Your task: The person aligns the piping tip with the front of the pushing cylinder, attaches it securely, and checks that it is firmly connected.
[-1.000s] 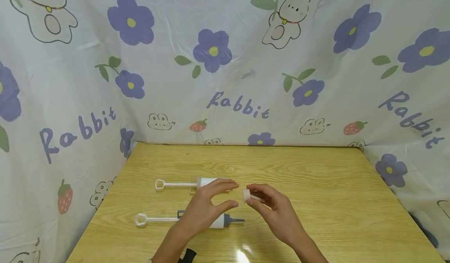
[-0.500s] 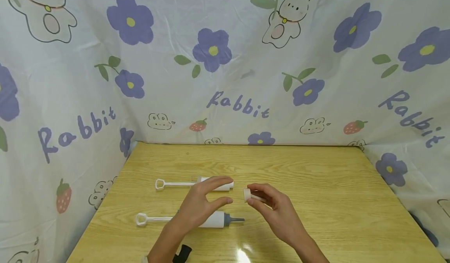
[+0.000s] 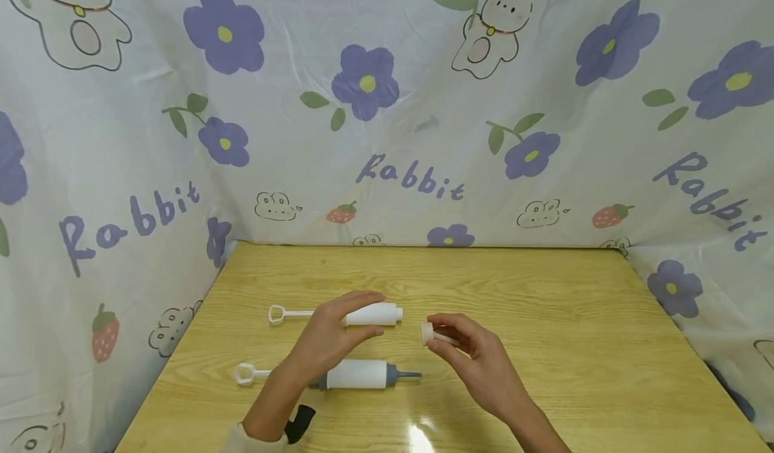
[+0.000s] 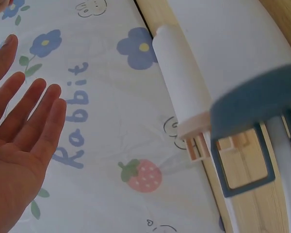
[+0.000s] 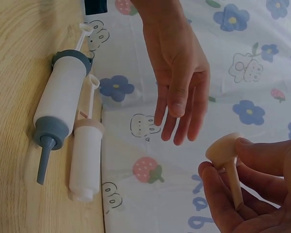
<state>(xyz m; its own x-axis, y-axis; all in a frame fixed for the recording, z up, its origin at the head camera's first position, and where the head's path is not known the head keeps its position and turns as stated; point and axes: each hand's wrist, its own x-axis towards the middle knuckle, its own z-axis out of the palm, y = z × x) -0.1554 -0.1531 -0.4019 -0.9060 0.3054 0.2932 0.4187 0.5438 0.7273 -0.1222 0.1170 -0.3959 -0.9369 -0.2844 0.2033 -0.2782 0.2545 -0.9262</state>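
In the head view my right hand [image 3: 478, 359] holds a cream nozzle cap [image 3: 427, 333] between thumb and fingers. Its wide round end faces left, and in the right wrist view the thin spout [image 5: 235, 187] points down into the palm. My left hand [image 3: 326, 332] hovers to the left with thumb and fingers apart, holding nothing. Behind it lies a slim white syringe [image 3: 371, 314] with a cream collar and a bare front end. A larger white syringe [image 3: 363, 374] with grey fittings and a grey nozzle [image 3: 408, 374] lies nearer; the left forearm hides part of its rod.
Both syringes lie side by side on the wood-grain table [image 3: 544, 292], their white pull handles [image 3: 244, 374] to the left. A printed curtain [image 3: 411, 103] hangs around the back and sides. A black object [image 3: 300, 424] sits by the left wrist.
My left hand has drawn away to the left from the nozzle cap, uncovering more of both syringe barrels. My right hand stays almost still, still gripping the cap.
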